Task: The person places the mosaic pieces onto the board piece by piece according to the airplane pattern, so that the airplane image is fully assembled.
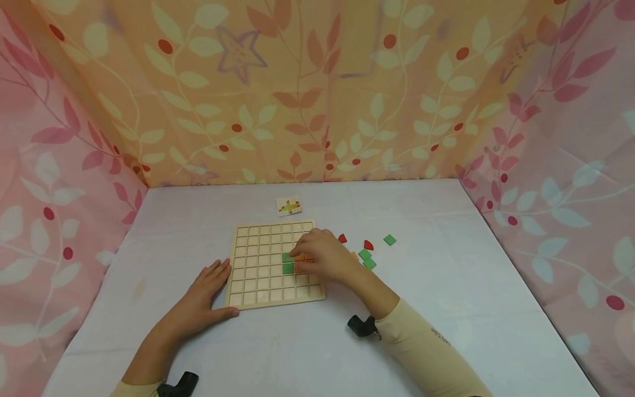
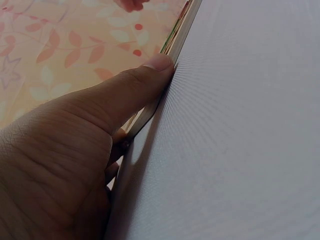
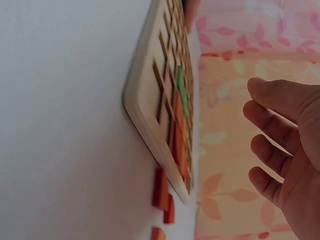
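hands apart. left hand (image 1: 198, 309) flat-fingered at the board's near-left corner, thumb touching near edge. right hand (image 1: 324, 258) over the board's right half, thumb and fingers parted, gripping nothing; it hides several cells. gridded board (image 1: 259, 270) slightly left of mid-tabletop; cells hold two green tiles (image 1: 288, 268) and orange tiles (image 3: 180, 135). loose beyond its right edge: green diamonds (image 1: 389, 240), curved-edged red pieces (image 1: 368, 245), one orange piece (image 1: 354, 256). patterned card (image 1: 289, 206) past far edge. board pale, wood-like, corners rounded; leaf-print cloth (image 1: 347, 82) behind tabletop (image 1: 421, 215).
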The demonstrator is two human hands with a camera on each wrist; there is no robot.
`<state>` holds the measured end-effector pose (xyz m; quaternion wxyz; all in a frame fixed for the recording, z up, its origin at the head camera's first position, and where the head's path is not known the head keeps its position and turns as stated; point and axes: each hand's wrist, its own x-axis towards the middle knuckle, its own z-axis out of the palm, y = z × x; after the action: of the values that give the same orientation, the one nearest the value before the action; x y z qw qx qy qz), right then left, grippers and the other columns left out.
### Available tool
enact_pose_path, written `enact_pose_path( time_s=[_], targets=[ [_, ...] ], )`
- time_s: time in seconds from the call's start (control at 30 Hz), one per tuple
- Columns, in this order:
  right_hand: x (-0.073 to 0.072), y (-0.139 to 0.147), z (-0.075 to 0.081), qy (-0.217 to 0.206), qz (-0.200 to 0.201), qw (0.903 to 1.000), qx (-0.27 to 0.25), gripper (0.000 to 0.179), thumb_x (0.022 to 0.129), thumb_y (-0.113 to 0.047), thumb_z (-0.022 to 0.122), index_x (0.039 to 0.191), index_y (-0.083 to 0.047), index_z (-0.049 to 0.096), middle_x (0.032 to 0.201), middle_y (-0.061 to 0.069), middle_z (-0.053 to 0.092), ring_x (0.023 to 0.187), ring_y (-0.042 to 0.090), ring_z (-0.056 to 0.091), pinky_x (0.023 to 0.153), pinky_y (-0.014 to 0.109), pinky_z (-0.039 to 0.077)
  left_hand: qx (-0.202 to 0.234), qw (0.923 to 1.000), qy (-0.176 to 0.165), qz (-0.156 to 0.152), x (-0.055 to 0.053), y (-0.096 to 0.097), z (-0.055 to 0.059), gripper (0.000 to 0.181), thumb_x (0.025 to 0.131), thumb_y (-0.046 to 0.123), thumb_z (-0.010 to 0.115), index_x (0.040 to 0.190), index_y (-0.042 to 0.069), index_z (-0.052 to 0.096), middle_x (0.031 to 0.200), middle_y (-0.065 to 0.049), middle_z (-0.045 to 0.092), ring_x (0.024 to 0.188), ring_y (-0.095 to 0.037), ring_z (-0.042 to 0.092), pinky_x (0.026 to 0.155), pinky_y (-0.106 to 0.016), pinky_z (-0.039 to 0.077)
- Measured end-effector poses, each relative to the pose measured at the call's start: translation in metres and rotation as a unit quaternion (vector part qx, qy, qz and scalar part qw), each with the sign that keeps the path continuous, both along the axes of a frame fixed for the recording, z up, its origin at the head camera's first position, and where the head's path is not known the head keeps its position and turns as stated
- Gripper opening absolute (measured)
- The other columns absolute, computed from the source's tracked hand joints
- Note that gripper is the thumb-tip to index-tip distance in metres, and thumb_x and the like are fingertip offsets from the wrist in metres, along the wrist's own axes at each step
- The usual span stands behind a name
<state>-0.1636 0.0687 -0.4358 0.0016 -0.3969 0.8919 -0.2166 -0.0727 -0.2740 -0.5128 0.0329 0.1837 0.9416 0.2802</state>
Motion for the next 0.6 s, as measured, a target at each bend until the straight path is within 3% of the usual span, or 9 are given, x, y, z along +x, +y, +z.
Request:
enact_pose_path(
  time_s=[0.43,0.6],
  targets=[
    [0.006,0.062,0.024,0.043,-0.013,0.9984,-0.035,0.024,0.089,-0.022,0.081,0.113,-0.023,0.079,0.11,-0.011,0.072,0.109,0.013,0.058,0.103,0.041,0.045,-0.007,1.0,0.007,0.0,0.0,-0.001,-0.001,0.114,0.077,0.058,0.084,0.16,0.001,0.03,0.169,-0.013,0.026,0.157,-0.038,0.015,0.128,-0.026,-0.003],
    [0.008,0.088,0.026,0.037,-0.034,0.9976,-0.048,0.026,0.088,-0.02,0.082,0.114,-0.023,0.079,0.111,-0.011,0.071,0.111,0.014,0.058,0.103,0.043,0.045,-0.005,1.0,0.002,0.002,0.0,0.0,0.0,0.114,0.077,0.058,0.084,0.16,0.002,0.029,0.169,-0.013,0.025,0.157,-0.038,0.014,0.128,-0.026,-0.004]
  ],
)
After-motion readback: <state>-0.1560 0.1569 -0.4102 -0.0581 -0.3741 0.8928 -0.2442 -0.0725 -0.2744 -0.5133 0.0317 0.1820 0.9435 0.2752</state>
